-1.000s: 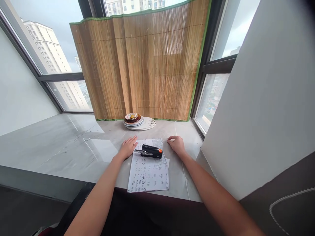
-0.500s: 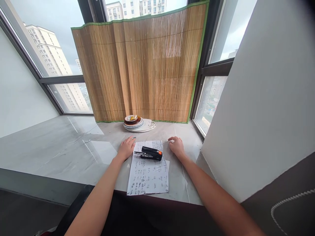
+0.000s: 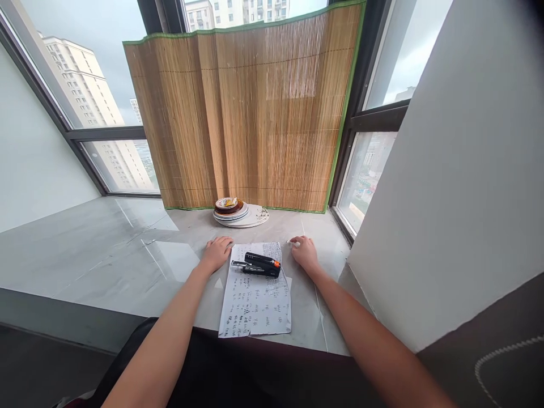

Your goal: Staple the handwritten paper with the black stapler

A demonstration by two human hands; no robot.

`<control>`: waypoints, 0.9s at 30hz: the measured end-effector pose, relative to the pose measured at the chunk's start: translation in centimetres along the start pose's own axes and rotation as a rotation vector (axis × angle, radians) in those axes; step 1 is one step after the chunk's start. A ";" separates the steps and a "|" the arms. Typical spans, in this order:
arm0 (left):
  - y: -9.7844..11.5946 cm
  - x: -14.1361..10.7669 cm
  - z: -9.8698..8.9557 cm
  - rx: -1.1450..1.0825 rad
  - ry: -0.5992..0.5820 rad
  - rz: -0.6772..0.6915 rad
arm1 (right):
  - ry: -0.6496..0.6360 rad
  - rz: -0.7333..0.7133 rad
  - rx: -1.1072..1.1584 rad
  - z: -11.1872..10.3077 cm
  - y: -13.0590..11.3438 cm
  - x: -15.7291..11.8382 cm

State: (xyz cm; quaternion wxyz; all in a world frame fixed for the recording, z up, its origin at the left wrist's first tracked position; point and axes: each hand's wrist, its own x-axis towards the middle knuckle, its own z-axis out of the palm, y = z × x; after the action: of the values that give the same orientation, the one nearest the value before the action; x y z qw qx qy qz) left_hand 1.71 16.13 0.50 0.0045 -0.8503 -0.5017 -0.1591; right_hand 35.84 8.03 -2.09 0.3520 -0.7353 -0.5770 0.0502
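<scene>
A stapler (image 3: 266, 264), black with an orange spot, lies on handwritten paper sheets (image 3: 259, 317). Alongside it, on the same sheets, is a dark pen (image 3: 244, 265) with a clear end. My left hand (image 3: 217, 252) rests on the sill by the paper's upper left corner. Its fingers are drawn together over something small and greyish at the fingertips, mostly hidden. Right of the paper, my right hand (image 3: 305, 252) is closed, pinching a small white object (image 3: 294, 243) whose kind I cannot make out.
Stacked plates and small dishes (image 3: 232, 212) sit on a white oval platter (image 3: 257, 215) at the back of the marble sill (image 3: 106, 249). Behind them stands a bamboo mat (image 3: 255, 124) against the window. A white wall (image 3: 459, 170) bounds the right side.
My left hand has shifted slightly left, and the small grey-green thing that showed beyond its fingertips is now mostly covered. My right hand, the stapler and the paper have stayed put.
</scene>
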 end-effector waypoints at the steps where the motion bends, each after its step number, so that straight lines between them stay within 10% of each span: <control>1: 0.3 -0.1 -0.2 0.012 0.020 -0.003 | 0.001 -0.003 0.002 0.1 0.0 0.0; 12: 1.2 -0.1 -0.5 -0.110 0.050 -0.098 | 0.055 -0.052 0.047 0.3 0.3 -0.1; 18: 0.8 -0.2 -0.8 -0.512 0.280 -0.231 | 0.146 -0.182 0.339 -1.0 -3.1 -1.2; 27: 1.5 -3.0 -2.5 -0.734 0.291 -0.305 | -0.293 -0.681 0.432 -0.4 -7.9 -5.3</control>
State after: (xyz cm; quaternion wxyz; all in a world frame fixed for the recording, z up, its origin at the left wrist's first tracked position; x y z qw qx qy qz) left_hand 0.98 12.36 2.29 -0.2516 -0.6802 -0.5259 -0.4444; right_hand 27.83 3.84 1.00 0.4084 -0.3972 -0.8071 0.1547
